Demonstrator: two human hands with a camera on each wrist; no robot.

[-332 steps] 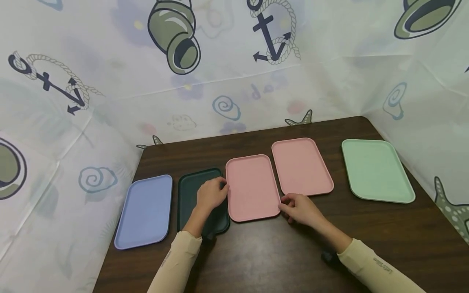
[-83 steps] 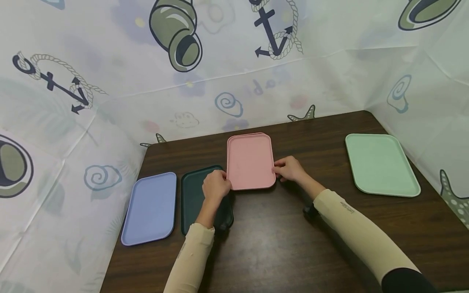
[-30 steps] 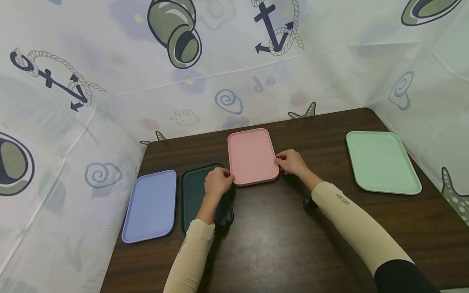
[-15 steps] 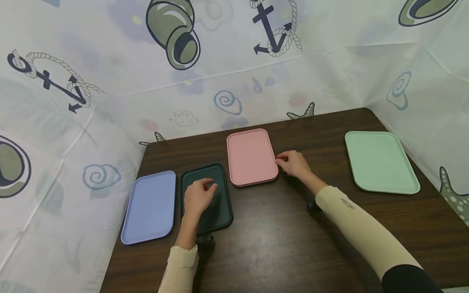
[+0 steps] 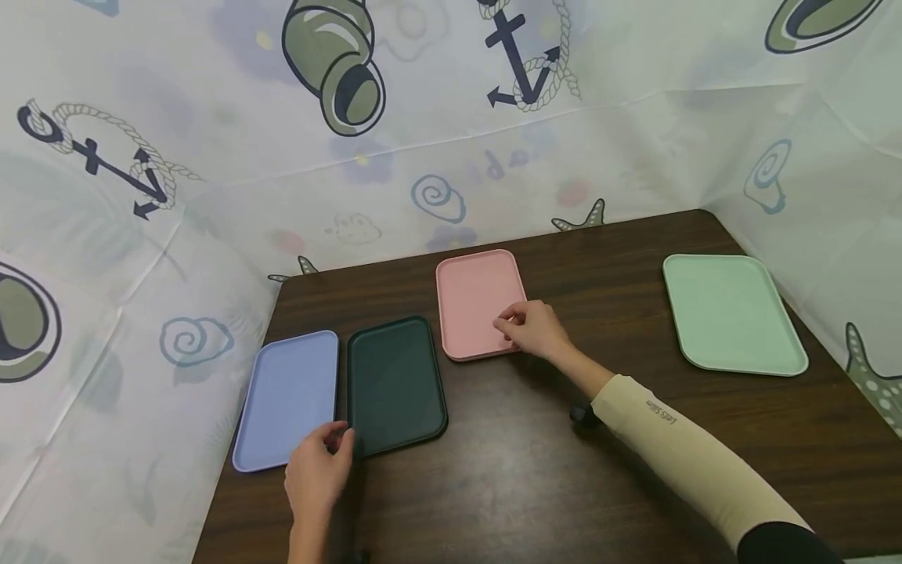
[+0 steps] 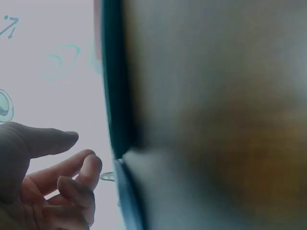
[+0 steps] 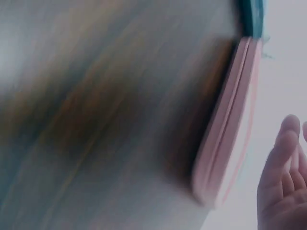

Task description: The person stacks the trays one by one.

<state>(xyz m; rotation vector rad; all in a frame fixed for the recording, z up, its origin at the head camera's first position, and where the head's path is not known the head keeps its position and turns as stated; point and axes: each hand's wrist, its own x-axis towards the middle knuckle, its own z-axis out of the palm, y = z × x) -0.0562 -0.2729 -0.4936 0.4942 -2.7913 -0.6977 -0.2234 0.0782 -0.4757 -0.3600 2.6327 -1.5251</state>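
Two pink trays (image 5: pixel 475 301) lie stacked at the back middle of the table; their doubled rims (image 7: pixel 225 120) show in the right wrist view. My right hand (image 5: pixel 539 333) hovers over the stack's near right corner, fingers loosely bent, holding nothing. Left of the stack is a dark green tray (image 5: pixel 395 384), with a blue tray (image 5: pixel 289 399) beside it. My left hand (image 5: pixel 319 470) is at the near right corner of the blue tray, overlapping it in the head view. Its thumb and fingers are apart with nothing between them, as the left wrist view also shows.
A light green tray (image 5: pixel 733 313) lies at the far right of the dark wooden table (image 5: pixel 507 470). A white printed cloth (image 5: pixel 437 117) rises behind the table and along both sides.
The two pink trays, side by side at first, became one stack farther back. My left hand has let go and moved toward the near left; my right hand has shifted left over the stack.
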